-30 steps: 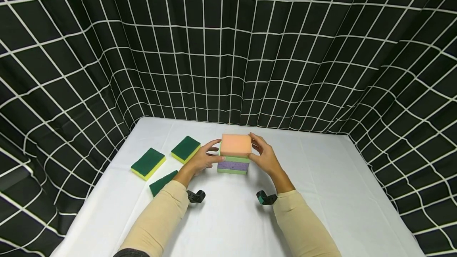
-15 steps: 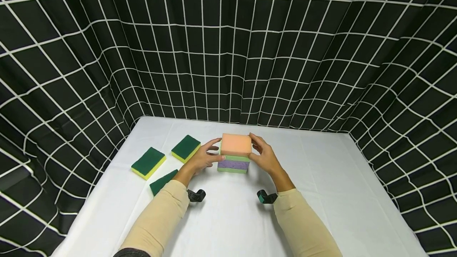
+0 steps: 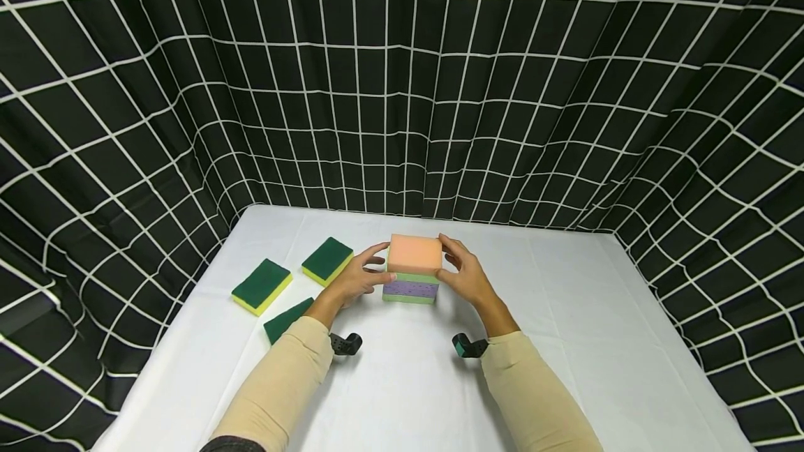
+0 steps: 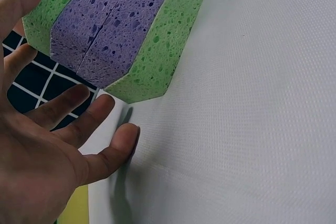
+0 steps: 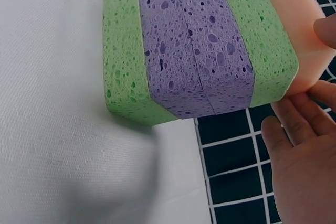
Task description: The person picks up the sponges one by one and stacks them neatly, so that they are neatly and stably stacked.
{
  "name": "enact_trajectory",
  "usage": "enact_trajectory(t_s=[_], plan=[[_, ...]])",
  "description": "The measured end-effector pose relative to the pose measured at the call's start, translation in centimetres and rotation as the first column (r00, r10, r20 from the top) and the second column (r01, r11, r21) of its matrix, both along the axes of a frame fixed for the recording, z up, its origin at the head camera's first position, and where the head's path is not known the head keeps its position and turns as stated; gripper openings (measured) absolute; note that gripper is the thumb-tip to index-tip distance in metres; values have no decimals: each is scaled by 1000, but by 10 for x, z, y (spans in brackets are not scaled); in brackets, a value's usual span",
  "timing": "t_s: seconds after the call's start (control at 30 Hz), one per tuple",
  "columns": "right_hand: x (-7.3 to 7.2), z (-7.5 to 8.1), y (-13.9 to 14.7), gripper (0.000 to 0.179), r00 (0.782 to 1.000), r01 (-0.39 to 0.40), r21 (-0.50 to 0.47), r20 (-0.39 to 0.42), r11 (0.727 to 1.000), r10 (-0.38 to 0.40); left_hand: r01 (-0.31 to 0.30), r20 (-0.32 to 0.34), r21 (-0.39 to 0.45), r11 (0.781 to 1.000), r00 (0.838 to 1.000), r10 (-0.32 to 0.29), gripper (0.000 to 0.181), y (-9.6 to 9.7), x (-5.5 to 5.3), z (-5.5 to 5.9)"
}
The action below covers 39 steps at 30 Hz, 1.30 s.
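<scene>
Hardly anything has moved in the last second: the stack [image 3: 410, 290] stands on the desk [image 3: 405, 396] between my hands, and my fingers have kept their places around it. My left hand [image 3: 356, 280] holds the stack's near end between thumb and forefinger, the other fingers spread loose. My right hand [image 3: 471, 277] pinches the peach block [image 3: 416, 253] on top, thumb at the front, forefinger behind. How hard either one squeezes, I cannot tell. Below the block, between my hands, run the green layers [image 4: 163, 43] with the purple layer [image 4: 118, 17] sandwiched between them. To me the stillness suggests steadying rather than shifting, as the layers look closely lined up. Beyond my left hand lie two pads [image 3: 260, 284], well apart from the stack; a third pad [image 3: 285, 319] sits by my left wrist, partly hidden by my sleeve [image 3: 283, 382].
</scene>
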State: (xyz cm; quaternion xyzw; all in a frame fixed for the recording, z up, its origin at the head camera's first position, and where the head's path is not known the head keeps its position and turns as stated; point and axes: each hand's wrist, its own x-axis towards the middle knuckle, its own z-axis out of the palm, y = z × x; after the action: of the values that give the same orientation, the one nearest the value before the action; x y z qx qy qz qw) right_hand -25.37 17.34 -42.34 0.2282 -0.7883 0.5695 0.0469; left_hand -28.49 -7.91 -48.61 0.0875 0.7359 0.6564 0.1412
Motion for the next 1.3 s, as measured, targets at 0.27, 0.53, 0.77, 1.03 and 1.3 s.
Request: enact_trajectory(t_s=[0.27,0.53,0.77,1.03,1.3], plan=[[0,-1,0,70,1000,-9,-12,-6,1000,9,3,6,2,1000,1000,-3,78,0,0,-1],[-1,-2,1,67,1000,-19,-5,-11,1000,19,3,10,5,1000,1000,-3,78,0,1,0],[-2,-3,1,66,1000,-20,-13,-15,1000,19,2,11,3,1000,1000,-2,78,0,1,1],[-1,-2,1,66,1000,-11,-15,-23,1000,11,7,18,5,1000,1000,-7,79,0,0,1],[1,-1,0,61,1000,0,-42,-17,999,-1,11,21,-5,1000,1000,-11,81,0,1,0]])
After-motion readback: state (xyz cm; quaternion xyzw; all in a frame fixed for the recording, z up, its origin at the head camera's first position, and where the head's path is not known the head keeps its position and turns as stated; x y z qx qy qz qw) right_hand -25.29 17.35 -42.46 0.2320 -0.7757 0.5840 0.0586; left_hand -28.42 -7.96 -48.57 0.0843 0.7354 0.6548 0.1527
